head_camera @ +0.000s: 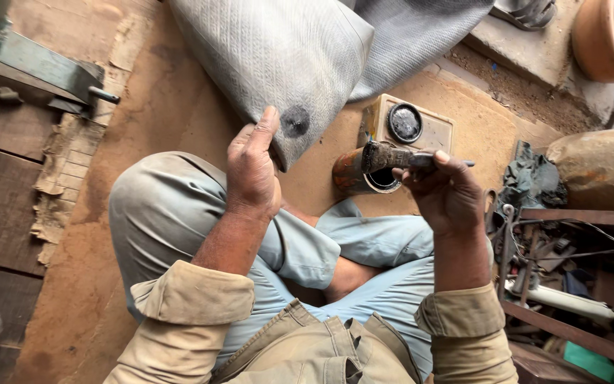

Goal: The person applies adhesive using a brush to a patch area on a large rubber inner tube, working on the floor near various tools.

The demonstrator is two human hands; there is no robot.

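Gripping the grey rubber tube (278, 64), dark round patch (295, 121) showing.

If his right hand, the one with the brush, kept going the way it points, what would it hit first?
Most likely the rusty tin: the right hand aims the brush left, and its tip already sits over the tin's open mouth. Depth is hard to judge.

Grey rubber inner tube (286, 64) with round dark patch, grimy brush (392, 156) over rusty tin (357, 174)

Matt grey ribbed rubber tube (278, 64), rusty metal tin (355, 173), perhaps glue-caked brush (392, 156).
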